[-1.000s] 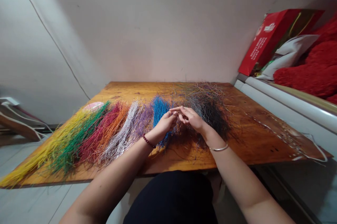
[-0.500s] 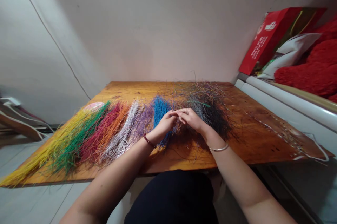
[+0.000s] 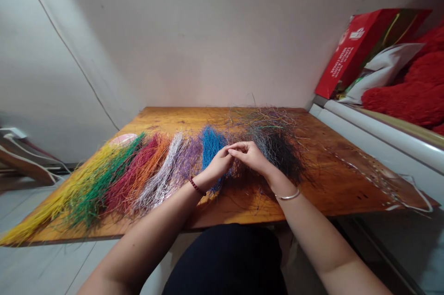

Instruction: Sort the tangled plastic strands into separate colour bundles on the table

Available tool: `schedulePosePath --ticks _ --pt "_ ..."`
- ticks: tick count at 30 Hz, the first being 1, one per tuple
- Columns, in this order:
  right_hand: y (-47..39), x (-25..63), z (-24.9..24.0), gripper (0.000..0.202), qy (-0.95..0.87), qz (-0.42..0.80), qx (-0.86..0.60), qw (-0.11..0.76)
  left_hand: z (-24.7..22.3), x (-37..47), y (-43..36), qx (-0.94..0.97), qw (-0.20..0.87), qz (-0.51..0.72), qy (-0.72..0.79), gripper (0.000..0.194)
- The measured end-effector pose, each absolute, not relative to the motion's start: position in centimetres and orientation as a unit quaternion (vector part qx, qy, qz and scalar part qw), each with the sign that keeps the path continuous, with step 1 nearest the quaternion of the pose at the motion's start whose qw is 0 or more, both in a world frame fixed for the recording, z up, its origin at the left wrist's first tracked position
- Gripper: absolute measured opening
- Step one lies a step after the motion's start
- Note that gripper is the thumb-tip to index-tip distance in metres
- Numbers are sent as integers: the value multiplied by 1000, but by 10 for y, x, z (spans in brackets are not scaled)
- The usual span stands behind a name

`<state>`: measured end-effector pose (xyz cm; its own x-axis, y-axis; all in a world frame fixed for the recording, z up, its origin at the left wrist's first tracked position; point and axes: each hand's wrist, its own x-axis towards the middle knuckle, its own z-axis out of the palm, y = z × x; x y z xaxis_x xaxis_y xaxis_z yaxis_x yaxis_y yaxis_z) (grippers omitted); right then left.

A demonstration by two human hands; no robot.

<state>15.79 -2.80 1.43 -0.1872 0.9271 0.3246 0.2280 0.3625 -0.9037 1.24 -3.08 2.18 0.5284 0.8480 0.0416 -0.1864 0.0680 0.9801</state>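
My left hand point(image 3: 220, 162) and my right hand point(image 3: 247, 152) meet at the fingertips over the middle of the wooden table. Both are closed in pinches; anything between the fingers is too small to make out. Just left of them lies a blue bundle of thin strands point(image 3: 211, 144). Grey and black strands point(image 3: 282, 151) lie beyond and right of my right hand. Farther left, purple point(image 3: 189, 158), white point(image 3: 166, 168), orange point(image 3: 149, 172), red point(image 3: 126, 186), green point(image 3: 100, 188) and yellow point(image 3: 65, 193) bundles fan out side by side.
Loose mixed strands point(image 3: 267, 117) top the pile at the back. A clear strip with small pieces point(image 3: 374, 179) and a white cord point(image 3: 418, 207) lie on the table's point(image 3: 322, 193) right. A red box point(image 3: 350, 50) and red fluffy material point(image 3: 412, 91) sit on a surface at the right.
My right fingers have shifted slightly and bent closer around my left fingertips. The bundles lie as before.
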Motion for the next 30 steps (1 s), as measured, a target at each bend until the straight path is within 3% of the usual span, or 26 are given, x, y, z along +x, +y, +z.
schedulePosePath --ticks 7,13,22,30 --pt "-29 156 17 25 -664 386 -411 490 13 14 -28 580 651 378 312 14" --pt "-28 157 15 25 -671 374 -415 488 13 13 -29 610 629 355 325 22" --pt "-29 160 14 27 -699 345 -426 459 11 15 -27 606 635 353 323 14" --pt "-33 157 19 32 -694 321 -467 443 8 15 -24 592 658 334 324 19"
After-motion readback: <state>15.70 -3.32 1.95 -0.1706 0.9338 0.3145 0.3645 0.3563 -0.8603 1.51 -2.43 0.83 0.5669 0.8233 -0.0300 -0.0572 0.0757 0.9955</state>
